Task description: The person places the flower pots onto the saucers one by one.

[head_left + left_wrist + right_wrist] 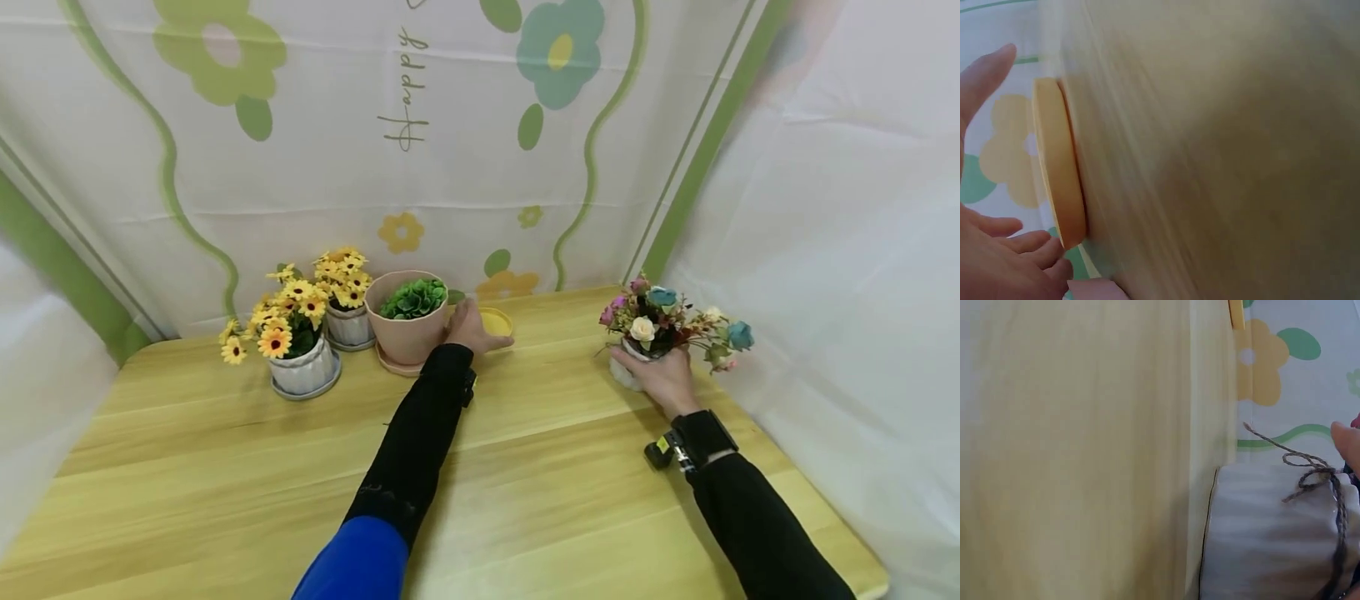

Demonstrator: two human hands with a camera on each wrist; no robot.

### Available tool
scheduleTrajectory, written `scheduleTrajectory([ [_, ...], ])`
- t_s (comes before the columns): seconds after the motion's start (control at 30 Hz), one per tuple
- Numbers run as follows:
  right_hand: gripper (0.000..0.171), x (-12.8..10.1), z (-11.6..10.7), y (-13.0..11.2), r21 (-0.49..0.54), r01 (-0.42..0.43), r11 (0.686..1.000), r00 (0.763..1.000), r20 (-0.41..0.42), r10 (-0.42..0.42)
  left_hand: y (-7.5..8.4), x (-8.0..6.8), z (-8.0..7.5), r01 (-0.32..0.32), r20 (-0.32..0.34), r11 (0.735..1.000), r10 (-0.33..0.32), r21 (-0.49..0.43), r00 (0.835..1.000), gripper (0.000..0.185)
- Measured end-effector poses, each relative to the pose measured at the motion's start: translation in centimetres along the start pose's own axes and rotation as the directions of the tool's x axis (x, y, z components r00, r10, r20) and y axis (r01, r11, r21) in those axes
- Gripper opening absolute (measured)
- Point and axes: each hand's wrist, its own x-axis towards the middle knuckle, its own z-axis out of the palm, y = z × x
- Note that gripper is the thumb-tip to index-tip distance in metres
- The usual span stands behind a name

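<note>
Two hands worked at the far table (525, 467) edge: the left hand (471, 327) lay open-fingered against the yellow saucer (496, 322), right of the pink pot (407, 327). The right hand (663, 375) gripped the white rose pot (624, 372), far right.

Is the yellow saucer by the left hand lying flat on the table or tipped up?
Flat: the yellow saucer lies level on the table, left hand touching its edge.

Both arms stretched forward in black sleeves; left hand (471, 327) fingers relaxed and spread near the desk's far edge, right hand (660, 375) curled in a grip near the right edge
</note>
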Motion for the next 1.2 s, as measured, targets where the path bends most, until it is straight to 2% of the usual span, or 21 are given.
scheduleTrajectory([
  [0.17, 0.1, 0.3, 0.2, -0.2, 0.049, 0.022, 0.999, 1.0, 0.001, -0.022, 0.5, 1.0, 0.5, 0.073, -0.005, 0.994, -0.073, 0.075, 0.997, 0.103],
  [0.27, 0.102, 0.2, 0.5, -0.4, 0.042, 0.009, 0.999, 1.0, 0.002, -0.009, 0.5, 1.0, 0.5, 0.118, -0.006, 0.99, -0.118, 0.074, 0.993, 0.101],
  [0.37, 0.102, 0.0, 0.6, -0.4, 0.01, -0.004, 1.0, 1.0, 0.0, 0.004, 0.3, 1.0, 0.5, 0.125, -0.001, 0.99, -0.125, 0.064, 0.992, 0.105],
  [0.53, 0.099, -0.1, 0.5, -0.2, -0.008, -0.011, 1.0, 1.0, 0.004, 0.011, 0.1, 0.9, 0.6, 0.115, 0.02, 0.99, -0.117, 0.08, 0.993, 0.111],
  [0.7, 0.102, 0.1, 0.4, 0.1, -0.004, 0.013, 1.0, 1.0, -0.013, -0.013, 0.4, 0.3, 0.5, 0.08, 0.065, 0.994, -0.085, 0.074, 0.994, 0.108],
  [0.97, 0.099, 0.1, 0.1, 0.3, 0.005, 0.036, 0.999, 0.999, 0.012, -0.036, 0.3, -1.5, -0.1, 0.033, 0.113, 0.994, -0.044, 0.104, 0.993, 0.11],
  [1.2, 0.1, 0.2, 0.1, 0.6, 0.012, 0.051, 0.999, 0.998, 0.029, -0.051, 0.0, -3.4, -0.9, -0.035, 0.184, 0.991, 0.011, 0.13, 0.983, 0.116],
])
